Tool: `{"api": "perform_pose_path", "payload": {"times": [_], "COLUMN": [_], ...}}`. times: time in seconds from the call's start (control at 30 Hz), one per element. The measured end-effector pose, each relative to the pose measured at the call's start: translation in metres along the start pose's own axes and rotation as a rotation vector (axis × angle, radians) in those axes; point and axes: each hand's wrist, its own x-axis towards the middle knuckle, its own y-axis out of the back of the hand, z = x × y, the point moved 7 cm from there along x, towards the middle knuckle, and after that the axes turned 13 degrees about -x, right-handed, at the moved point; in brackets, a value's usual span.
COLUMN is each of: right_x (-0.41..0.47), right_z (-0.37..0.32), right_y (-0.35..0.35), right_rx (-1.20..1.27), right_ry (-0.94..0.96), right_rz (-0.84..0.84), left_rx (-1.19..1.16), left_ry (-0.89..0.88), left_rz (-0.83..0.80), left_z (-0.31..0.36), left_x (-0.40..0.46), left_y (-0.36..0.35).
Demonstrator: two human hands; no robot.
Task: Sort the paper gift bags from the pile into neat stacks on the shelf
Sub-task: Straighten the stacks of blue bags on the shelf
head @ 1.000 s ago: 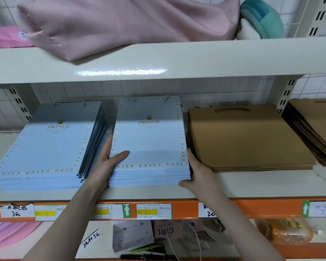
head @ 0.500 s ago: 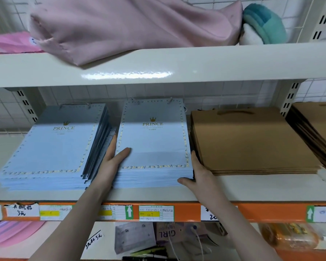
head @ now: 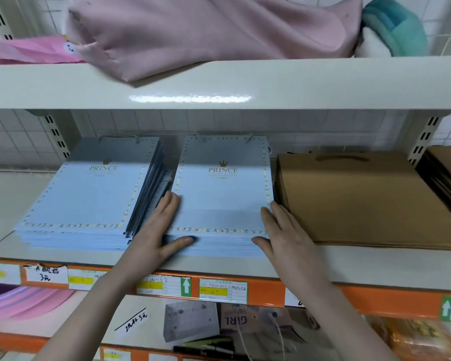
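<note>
Two stacks of light blue "PRINCE" gift bags lie flat on the middle shelf [head: 349,264]. The middle stack [head: 223,194] sits between my hands. My left hand [head: 158,230] presses its left side with straight fingers, thumb against the front edge. My right hand [head: 284,235] lies flat against its right side, thumb at the front corner. The left stack [head: 89,199] leans slightly, its right edge fanned out. A stack of brown kraft bags [head: 357,199] lies to the right, touching my right hand's back.
Another brown bag stack [head: 448,178] is at the far right. Pink fabric [head: 206,29] and a teal plush [head: 393,29] lie on the upper shelf. Price labels [head: 223,291] line the orange shelf edge. Below are boxes, pens and pink items.
My left thumb slid off the top of the middle stack down to its front edge. Both hands stay at the stack's sides. The camera moved closer and slightly up.
</note>
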Motion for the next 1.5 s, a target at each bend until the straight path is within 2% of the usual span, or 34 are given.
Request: {"api": "perform_pose_path", "payload": {"times": [0.2, 0.6, 0.9, 1.03, 1.17, 1.37, 1.5], "right_x": [0.016, 0.025, 0.017, 0.005, -0.002, -0.001, 0.004], "right_z": [0.003, 0.008, 0.022, 0.062, 0.096, 0.112, 0.114], "right_y": [0.003, -0.003, 0.009, 0.014, 0.009, 0.008, -0.002], "right_rx": [-0.034, -0.161, -0.090, -0.121, -0.247, -0.094, -0.022], "right_ry": [0.132, 0.262, 0.379, 0.325, 0.278, 0.281, 0.239], "right_rz": [0.000, -0.112, -0.181, -0.208, -0.324, -0.251, -0.268], "left_rx": [0.208, 0.462, 0.618, 0.646, 0.675, 0.720, 0.705], "left_ry": [-0.102, -0.126, -0.204, -0.200, -0.209, -0.203, -0.159], "left_rz": [-0.026, -0.047, -0.016, -0.016, -0.039, -0.050, -0.066], "left_z": [-0.001, -0.004, 0.023, 0.042, 0.056, 0.072, 0.071], "left_x": [0.002, 0.003, 0.004, 0.010, 0.019, 0.030, 0.033], "left_y": [-0.004, -0.005, -0.011, -0.029, -0.056, -0.080, -0.084]}}
